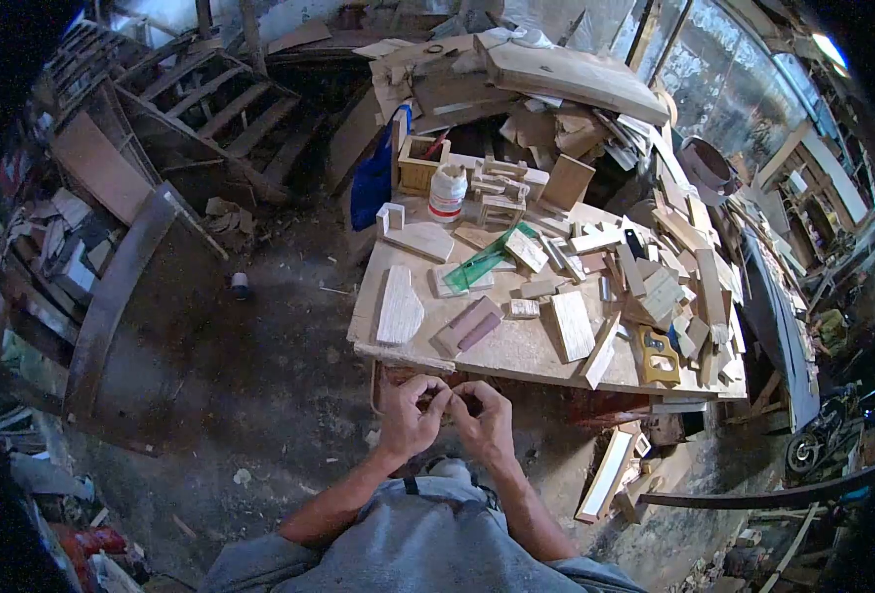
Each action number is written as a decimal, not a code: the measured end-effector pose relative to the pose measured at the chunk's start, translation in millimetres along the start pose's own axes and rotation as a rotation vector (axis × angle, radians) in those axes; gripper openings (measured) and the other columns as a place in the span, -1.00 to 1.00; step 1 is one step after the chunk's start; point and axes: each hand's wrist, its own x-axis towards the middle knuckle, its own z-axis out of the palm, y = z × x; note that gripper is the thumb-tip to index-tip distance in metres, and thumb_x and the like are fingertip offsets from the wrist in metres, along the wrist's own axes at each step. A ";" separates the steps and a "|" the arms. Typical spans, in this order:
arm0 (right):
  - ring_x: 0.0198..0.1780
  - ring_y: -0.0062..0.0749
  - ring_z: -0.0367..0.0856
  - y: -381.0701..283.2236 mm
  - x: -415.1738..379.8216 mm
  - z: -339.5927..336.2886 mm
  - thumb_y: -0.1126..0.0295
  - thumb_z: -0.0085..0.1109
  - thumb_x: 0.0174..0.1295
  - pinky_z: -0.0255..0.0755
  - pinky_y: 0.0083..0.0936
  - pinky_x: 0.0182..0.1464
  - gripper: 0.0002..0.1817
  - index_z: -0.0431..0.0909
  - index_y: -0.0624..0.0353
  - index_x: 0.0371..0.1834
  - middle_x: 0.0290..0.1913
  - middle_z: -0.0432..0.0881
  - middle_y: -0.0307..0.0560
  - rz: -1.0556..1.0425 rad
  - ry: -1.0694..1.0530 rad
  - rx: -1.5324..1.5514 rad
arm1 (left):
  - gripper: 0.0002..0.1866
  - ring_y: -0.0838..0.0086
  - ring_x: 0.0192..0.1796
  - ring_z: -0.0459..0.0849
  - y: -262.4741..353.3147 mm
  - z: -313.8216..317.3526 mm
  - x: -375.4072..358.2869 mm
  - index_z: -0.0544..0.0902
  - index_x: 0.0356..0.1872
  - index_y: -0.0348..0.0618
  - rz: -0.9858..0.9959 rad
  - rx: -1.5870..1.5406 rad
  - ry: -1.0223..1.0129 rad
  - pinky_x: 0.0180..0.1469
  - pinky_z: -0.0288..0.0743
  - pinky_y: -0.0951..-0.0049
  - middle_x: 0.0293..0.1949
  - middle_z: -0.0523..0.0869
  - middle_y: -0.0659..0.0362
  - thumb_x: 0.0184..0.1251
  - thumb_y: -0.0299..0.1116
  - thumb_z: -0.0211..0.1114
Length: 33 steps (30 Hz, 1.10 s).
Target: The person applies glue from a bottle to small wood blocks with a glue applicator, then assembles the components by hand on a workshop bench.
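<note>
My left hand (413, 417) and my right hand (485, 423) meet in front of my body, just off the near edge of the wooden workbench (528, 343). Both have curled fingers, with thumbs and fingertips pinched close together. Whatever lies between the fingertips is too small or hidden to name. On the bench just beyond are a wood block with a brownish-purple strip (479, 328) and a pale shaped wood piece (399, 306). A yellow tool handle (659, 358) rests near the front right.
Several wood offcuts (660, 294) crowd the bench's right side. Green translucent plastic (477, 262), a white tub (447, 193) and a wooden box (418, 170) stand farther back. A wooden ladder-like frame (220, 104) leans at left. A white-faced board (607, 474) lies low at right.
</note>
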 end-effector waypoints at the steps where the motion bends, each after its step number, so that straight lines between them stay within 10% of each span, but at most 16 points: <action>1: -0.32 -0.67 0.57 0.8 -2.0 2.1 0.42 0.33 0.33 0.50 -0.58 -0.25 -0.83 0.70 0.33 -0.17 -0.38 0.71 -0.21 -0.012 0.013 -0.003 | -0.86 0.59 -0.33 0.71 1.8 -0.6 -2.5 0.72 -0.20 -0.31 -0.064 -0.017 -0.005 -0.27 0.58 0.47 -0.37 0.77 0.16 0.43 -0.41 0.37; 16: -0.34 -0.62 0.59 12.7 38.1 4.8 0.36 0.27 0.44 0.51 -0.56 -0.28 -0.78 0.71 0.34 -0.13 -0.34 0.70 -0.23 0.403 -0.071 0.724 | -0.86 0.53 -0.22 0.76 -10.9 8.0 27.9 0.71 -0.02 -0.28 -0.630 -0.854 0.007 -0.12 0.70 0.49 -0.17 0.78 0.19 0.48 -0.50 0.32; 33: -0.47 -0.64 0.46 -5.3 123.3 88.0 0.37 0.20 0.45 0.24 -0.66 -0.50 -0.85 0.66 0.24 -0.17 -0.40 0.61 -0.29 0.609 0.078 1.098 | -0.86 0.70 -0.38 0.63 -76.6 -75.8 183.0 0.77 -0.11 -0.18 -0.732 -0.574 -0.616 -0.46 0.48 0.65 -0.28 0.76 0.25 0.43 -0.36 0.43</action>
